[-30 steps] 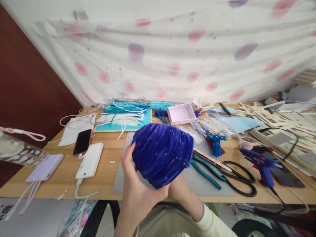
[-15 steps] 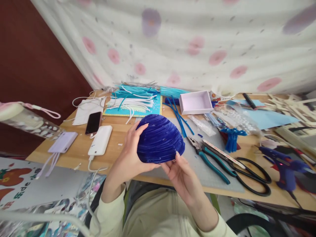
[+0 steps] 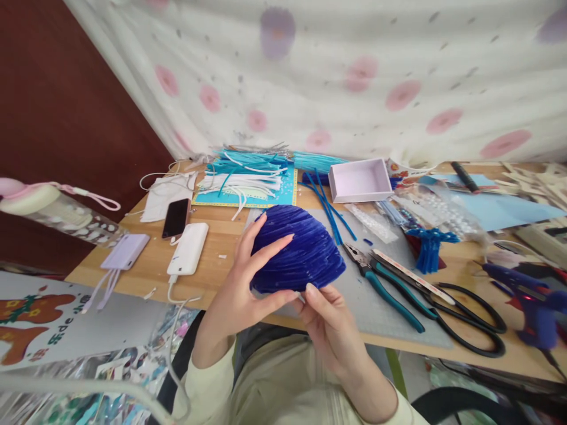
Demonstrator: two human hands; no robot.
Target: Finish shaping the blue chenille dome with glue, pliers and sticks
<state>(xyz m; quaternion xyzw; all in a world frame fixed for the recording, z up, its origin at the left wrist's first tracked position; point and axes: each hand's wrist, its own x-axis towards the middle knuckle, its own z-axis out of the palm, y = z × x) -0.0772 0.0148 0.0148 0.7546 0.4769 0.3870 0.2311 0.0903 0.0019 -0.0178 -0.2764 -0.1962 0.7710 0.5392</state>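
Left hand (image 3: 241, 289) spread cupping blue dome (image 3: 301, 251); right hand (image 3: 330, 324) pinches its hidden lower edge

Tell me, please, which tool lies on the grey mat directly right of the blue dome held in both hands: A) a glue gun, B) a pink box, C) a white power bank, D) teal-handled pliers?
D: the teal-handled pliers lie on the grey mat just right of the blue dome, with the black scissors beyond them.
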